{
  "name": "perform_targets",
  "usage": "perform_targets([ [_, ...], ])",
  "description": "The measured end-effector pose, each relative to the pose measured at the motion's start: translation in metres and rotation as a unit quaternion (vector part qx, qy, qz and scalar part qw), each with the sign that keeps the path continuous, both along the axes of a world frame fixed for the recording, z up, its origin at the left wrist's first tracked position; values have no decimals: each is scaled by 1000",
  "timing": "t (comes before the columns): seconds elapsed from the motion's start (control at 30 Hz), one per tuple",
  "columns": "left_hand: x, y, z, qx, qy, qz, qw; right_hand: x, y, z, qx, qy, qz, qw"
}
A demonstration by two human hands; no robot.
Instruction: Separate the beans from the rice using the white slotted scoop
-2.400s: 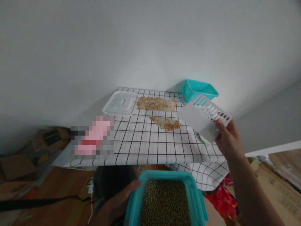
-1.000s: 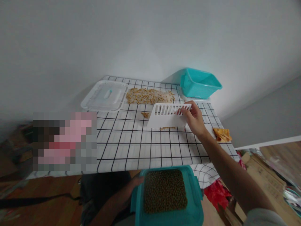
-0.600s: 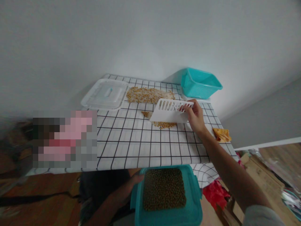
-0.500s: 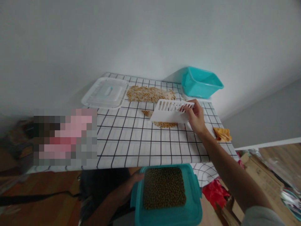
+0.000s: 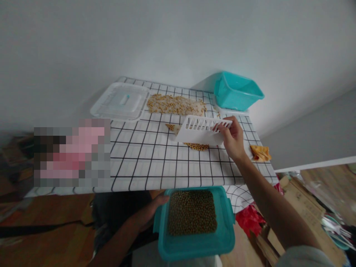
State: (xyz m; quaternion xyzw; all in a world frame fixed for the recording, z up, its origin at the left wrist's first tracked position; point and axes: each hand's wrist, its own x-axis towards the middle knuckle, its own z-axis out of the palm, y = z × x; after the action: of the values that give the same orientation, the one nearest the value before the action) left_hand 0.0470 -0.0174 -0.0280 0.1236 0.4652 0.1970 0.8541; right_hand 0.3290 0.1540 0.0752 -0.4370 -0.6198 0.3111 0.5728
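My right hand (image 5: 233,138) grips the right end of a white plastic divider (image 5: 198,136) with a row of slots along its top. Its lower edge stands tilted at the tabletop, beside a small pile of yellow beans (image 5: 198,147); part of the pile is hidden behind it. A smaller cluster of beans (image 5: 170,127) lies off its left end. Below the table's front edge, my left hand (image 5: 155,208) holds the left rim of a teal tub (image 5: 226,230). Many beans (image 5: 191,213) cover the tub's bottom. The left fingers under the rim are hidden.
A wide strip of beans mixed with pale grains (image 5: 175,105) lies at the back of the checked cloth (image 5: 147,155). Left of it is a clear lid (image 5: 122,102); at back right, a teal bin (image 5: 237,92). A crumpled yellow cloth (image 5: 260,152) sits at the right edge.
The view has shifted slightly, so the table and tub appear higher. The divider's angle differs a little, with its left end still near the small cluster. Both hands keep their holds.
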Motion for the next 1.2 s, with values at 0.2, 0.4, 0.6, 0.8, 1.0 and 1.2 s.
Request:
perform_targets([
  [0.2, 2, 3, 0, 5, -6, 11, 1000, -5, 4, -1, 33, -7, -20, 999],
  [0.4, 4, 7, 3, 12, -3, 13, 1000, -7, 0, -1, 22, -3, -15, 1000],
  [0.6, 6, 7, 6, 10, -14, 6, 1000, -7, 7, -4, 32, -3, -29, 999],
  [0.8, 5, 6, 1, 1, 1, -1, 1000, -7, 8, -4, 33, -18, -14, 999],
  [1.0, 5, 5, -3, 11, -2, 0, 1000, -7, -2, -2, 32, -24, -7, 999],
  [1.2, 5, 6, -2, 27, 0, 0, 1000, -5, -8, -1, 40, -26, -7, 999],
])
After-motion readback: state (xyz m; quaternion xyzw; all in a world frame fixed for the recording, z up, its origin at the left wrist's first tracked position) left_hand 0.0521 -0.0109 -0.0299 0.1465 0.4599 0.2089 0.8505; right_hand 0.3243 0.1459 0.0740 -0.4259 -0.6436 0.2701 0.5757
